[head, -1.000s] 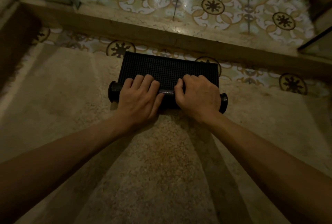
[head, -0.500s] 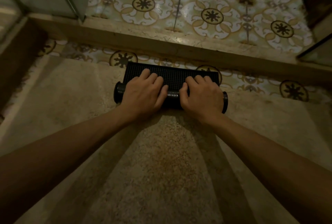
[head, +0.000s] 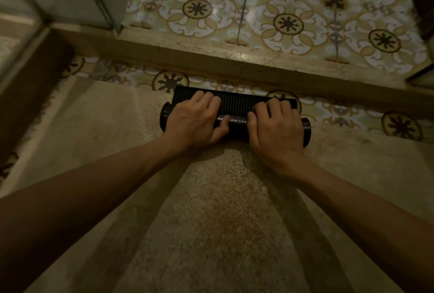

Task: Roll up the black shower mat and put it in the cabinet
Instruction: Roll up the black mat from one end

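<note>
The black shower mat (head: 237, 102) lies on the floor just in front of the stone step, mostly wound into a thick roll with a narrow strip of its gridded surface still flat on the far side. My left hand (head: 195, 121) presses on the left half of the roll, fingers curled over its top onto the flat strip. My right hand (head: 277, 126) grips the right half the same way. Both round ends of the roll stick out past my hands. No cabinet is in view.
A beige shaggy rug (head: 211, 210) covers the floor under my arms. A raised stone step (head: 234, 62) runs across behind the mat, with patterned tiles (head: 281, 10) beyond. A glass panel edge (head: 103, 10) stands at the upper left, and a dark wall (head: 28, 86) on the left.
Both hands have pushed the roll away from me towards the step. The flat strip of mat beyond the roll has shrunk from a wide band to a narrow one.
</note>
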The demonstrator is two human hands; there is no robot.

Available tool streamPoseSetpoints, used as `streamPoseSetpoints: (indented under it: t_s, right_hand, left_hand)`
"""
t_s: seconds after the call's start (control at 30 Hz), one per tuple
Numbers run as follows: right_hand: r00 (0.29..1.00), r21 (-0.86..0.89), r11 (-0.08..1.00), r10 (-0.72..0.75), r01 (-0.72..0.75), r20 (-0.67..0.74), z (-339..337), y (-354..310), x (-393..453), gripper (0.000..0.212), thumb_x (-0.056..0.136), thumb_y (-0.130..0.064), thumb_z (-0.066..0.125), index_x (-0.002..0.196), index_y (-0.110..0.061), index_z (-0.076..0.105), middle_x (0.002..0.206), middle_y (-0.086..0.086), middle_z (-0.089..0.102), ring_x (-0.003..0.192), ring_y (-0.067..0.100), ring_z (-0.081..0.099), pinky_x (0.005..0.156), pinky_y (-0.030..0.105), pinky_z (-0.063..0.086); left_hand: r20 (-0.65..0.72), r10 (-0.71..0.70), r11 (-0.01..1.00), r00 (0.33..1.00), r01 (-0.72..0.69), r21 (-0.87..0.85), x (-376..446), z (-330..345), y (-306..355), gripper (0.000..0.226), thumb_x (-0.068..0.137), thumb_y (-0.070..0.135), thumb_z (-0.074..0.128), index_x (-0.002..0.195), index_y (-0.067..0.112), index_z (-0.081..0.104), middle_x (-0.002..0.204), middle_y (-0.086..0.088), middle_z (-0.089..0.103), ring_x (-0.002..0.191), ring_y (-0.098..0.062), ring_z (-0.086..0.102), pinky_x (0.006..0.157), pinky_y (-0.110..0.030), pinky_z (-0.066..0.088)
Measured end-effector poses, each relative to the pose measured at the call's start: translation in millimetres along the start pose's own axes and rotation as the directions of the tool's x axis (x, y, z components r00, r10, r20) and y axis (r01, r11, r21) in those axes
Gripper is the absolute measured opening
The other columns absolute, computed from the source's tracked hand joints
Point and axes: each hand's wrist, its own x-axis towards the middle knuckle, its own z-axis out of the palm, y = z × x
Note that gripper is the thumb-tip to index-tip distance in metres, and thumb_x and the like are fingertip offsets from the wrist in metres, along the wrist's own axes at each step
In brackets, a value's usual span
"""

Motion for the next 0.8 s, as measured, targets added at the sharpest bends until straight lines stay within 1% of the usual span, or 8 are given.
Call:
streamPoseSetpoints:
  t_s: [0.13, 0.2, 0.3, 0.37, 0.5, 0.57, 0.67, 0.8]
  right_hand:
    - [1.000, 0.014, 1.000, 0.017, -0.017, 0.001, 4.1, 3.3, 11.9, 0.036, 0.100, -0.035, 0.038, 0.095, -0.009, 0.062, 0.091, 0.014, 0.062, 0.081, 0.032, 0.053, 0.066, 0.039, 0.034]
    - [0.999, 0.040, 0.999, 0.033, -0.033, 0.016, 3.4, 4.6, 25.2, 0.038, 0.098, -0.035, 0.038, 0.090, -0.010, 0.066, 0.083, 0.011, 0.064, 0.072, 0.027, 0.051, 0.061, 0.033, 0.029]
    - [0.998, 0.062, 0.997, 0.053, -0.054, 0.023, 5.4, 8.9, 34.6, 0.042, 0.097, -0.037, 0.037, 0.080, -0.012, 0.066, 0.071, 0.007, 0.061, 0.062, 0.020, 0.040, 0.057, 0.030, 0.027]
    - [0.998, 0.072, 0.995, 0.062, -0.063, 0.016, 6.2, 11.5, 36.7, 0.042, 0.097, -0.037, 0.038, 0.077, -0.012, 0.065, 0.068, 0.006, 0.059, 0.060, 0.020, 0.041, 0.055, 0.030, 0.027]
    - [0.989, 0.051, 0.991, 0.120, -0.125, 0.089, 3.8, 10.2, 44.9, 0.046, 0.097, -0.039, 0.036, 0.068, -0.014, 0.062, 0.059, 0.003, 0.053, 0.052, 0.021, 0.044, 0.051, 0.030, 0.030]
    - [0.979, 0.036, 0.984, 0.168, -0.173, 0.118, 2.7, 8.5, 46.6, 0.047, 0.096, -0.040, 0.036, 0.063, -0.015, 0.059, 0.054, 0.001, 0.047, 0.046, 0.019, 0.041, 0.050, 0.030, 0.031]
    - [0.975, 0.024, 0.983, 0.176, -0.181, 0.137, 1.5, 5.6, 44.6, 0.046, 0.097, -0.039, 0.038, 0.060, -0.018, 0.054, 0.051, -0.003, 0.039, 0.043, 0.015, 0.035, 0.049, 0.030, 0.029]
    - [0.963, 0.037, 0.977, 0.198, -0.208, 0.182, -0.9, 9.2, 51.9, 0.050, 0.098, -0.041, 0.037, 0.056, -0.017, 0.051, 0.051, 0.001, 0.045, 0.043, 0.018, 0.041, 0.046, 0.029, 0.026]
  left_hand:
    - [0.023, -0.058, 0.998, 0.998, 0.059, -0.013, 7.7, -2.8, 1.2, 0.041, 0.097, 0.044, 0.036, 0.087, 0.012, 0.057, 0.081, -0.007, 0.061, 0.069, -0.022, 0.054, 0.053, -0.029, 0.028]
    - [0.018, -0.095, 0.995, 0.995, 0.096, -0.014, 10.5, -4.3, 3.6, 0.042, 0.101, 0.039, 0.033, 0.083, 0.012, 0.061, 0.079, -0.008, 0.064, 0.067, -0.023, 0.055, 0.054, -0.031, 0.030]
    - [0.005, -0.151, 0.989, 0.989, 0.151, 0.007, 2.2, -1.6, 10.5, 0.040, 0.105, 0.036, 0.029, 0.092, 0.013, 0.060, 0.090, -0.009, 0.064, 0.083, -0.025, 0.053, 0.066, -0.038, 0.038]
    - [-0.015, -0.158, 0.987, 0.987, 0.158, -0.007, -3.1, 2.0, 11.1, 0.036, 0.104, 0.038, 0.030, 0.100, 0.012, 0.056, 0.096, -0.010, 0.060, 0.086, -0.026, 0.048, 0.071, -0.039, 0.037]
    - [-0.010, -0.102, 0.995, 0.995, 0.102, 0.000, 11.3, 1.7, 0.9, 0.033, 0.101, 0.039, 0.035, 0.100, 0.011, 0.053, 0.096, -0.011, 0.058, 0.082, -0.027, 0.049, 0.065, -0.038, 0.036]
    - [-0.009, -0.075, 0.997, 0.997, 0.075, 0.012, 16.9, 2.5, -3.3, 0.032, 0.100, 0.038, 0.037, 0.098, 0.011, 0.054, 0.092, -0.011, 0.060, 0.080, -0.027, 0.051, 0.063, -0.038, 0.036]
    - [-0.020, -0.063, 0.998, 0.998, 0.063, 0.014, 17.4, 5.4, -6.1, 0.031, 0.098, 0.038, 0.038, 0.095, 0.011, 0.054, 0.088, -0.010, 0.061, 0.077, -0.026, 0.053, 0.061, -0.035, 0.034]
    - [-0.008, -0.067, 0.997, 0.998, 0.067, -0.026, 25.4, 1.7, -6.6, 0.032, 0.098, 0.037, 0.038, 0.091, 0.011, 0.057, 0.083, -0.009, 0.063, 0.072, -0.025, 0.054, 0.058, -0.030, 0.029]
